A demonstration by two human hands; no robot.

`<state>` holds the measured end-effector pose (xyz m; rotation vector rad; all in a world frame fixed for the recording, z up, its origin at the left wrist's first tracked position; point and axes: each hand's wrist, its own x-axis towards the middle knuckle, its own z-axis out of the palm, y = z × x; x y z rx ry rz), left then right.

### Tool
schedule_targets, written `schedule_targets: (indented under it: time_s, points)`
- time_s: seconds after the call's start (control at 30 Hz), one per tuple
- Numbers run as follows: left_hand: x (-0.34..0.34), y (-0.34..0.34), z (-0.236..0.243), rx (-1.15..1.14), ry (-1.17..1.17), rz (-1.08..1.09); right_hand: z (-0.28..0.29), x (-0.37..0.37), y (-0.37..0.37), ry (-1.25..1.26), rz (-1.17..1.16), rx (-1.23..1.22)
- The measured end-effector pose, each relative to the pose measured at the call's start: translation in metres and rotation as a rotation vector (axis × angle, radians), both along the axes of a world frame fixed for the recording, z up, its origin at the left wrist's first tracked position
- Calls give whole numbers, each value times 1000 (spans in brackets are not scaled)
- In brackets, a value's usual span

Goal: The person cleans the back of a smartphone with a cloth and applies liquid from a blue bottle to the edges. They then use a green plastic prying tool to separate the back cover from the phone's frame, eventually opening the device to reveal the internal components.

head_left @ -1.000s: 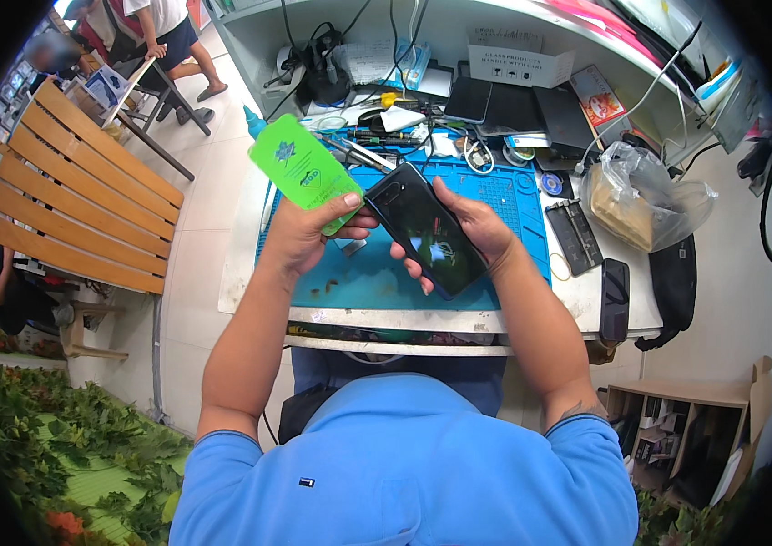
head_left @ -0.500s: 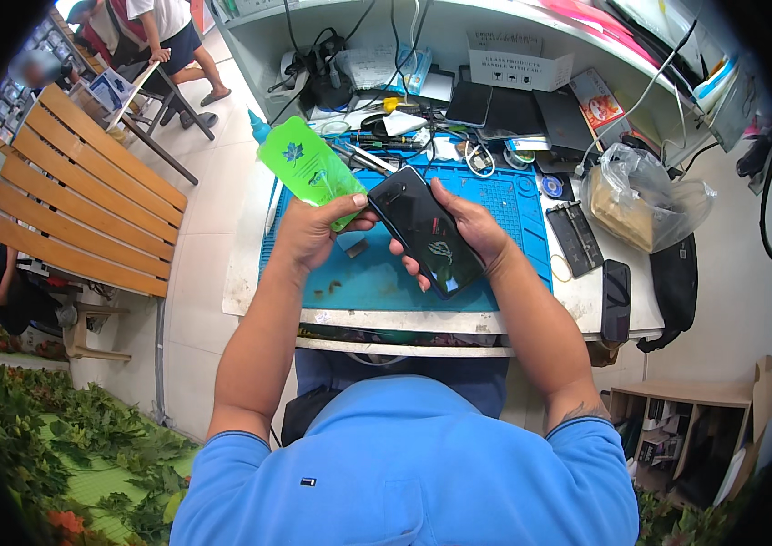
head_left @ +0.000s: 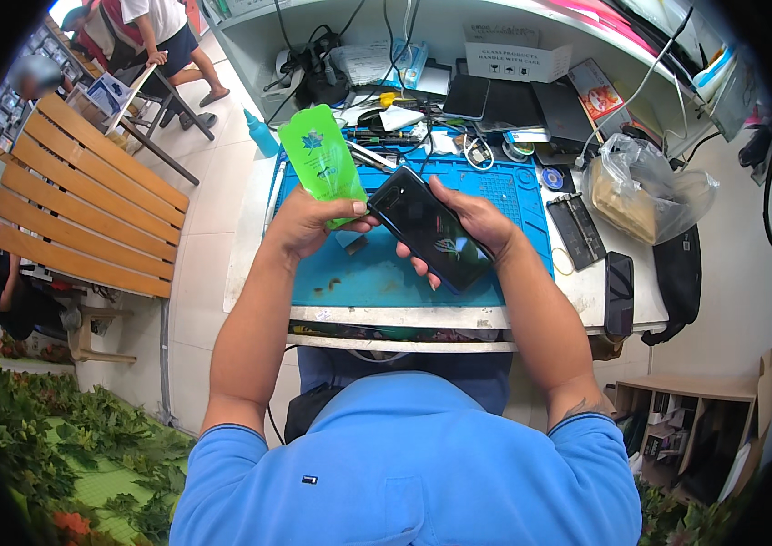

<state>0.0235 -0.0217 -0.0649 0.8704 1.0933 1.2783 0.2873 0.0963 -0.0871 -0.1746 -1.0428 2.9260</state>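
A bright green flat pouch (head_left: 322,162) with a leaf print is pinched at its lower end by my left hand (head_left: 309,221). The pouch stands up and away from my fingers, above the bench. My right hand (head_left: 477,226) is wrapped round a glossy dark phone (head_left: 428,229), thumb along its upper right side and fingertips showing at its lower left. A light emblem shows on the phone's dark face. Its upper left corner meets my left fingertips. Below both hands lies a blue work mat (head_left: 377,278), and a small grey piece (head_left: 352,241) rests on it near the left hand.
A teal dropper bottle (head_left: 261,135) stands at the bench's left edge. Tools and cables crowd the back. On the right lie a plastic bag (head_left: 645,191), a dark phone part (head_left: 575,229) and another phone (head_left: 619,293). An orange slatted bench (head_left: 95,196) and people are at the left.
The green pouch has swung to the right and more upright, uncovering the teal bottle behind it. The phone has tilted slightly in my right hand.
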Motion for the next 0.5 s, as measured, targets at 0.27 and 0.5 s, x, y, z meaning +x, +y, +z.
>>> schedule_targets:
  time_s: [0.27, 0.5]
  points:
    - [16, 9, -18, 21, -132, 182, -6, -12, -6, 48, -108, -125]
    - [10, 5, -9, -36, -96, 121, -4, -11, -7, 8, -92, -113]
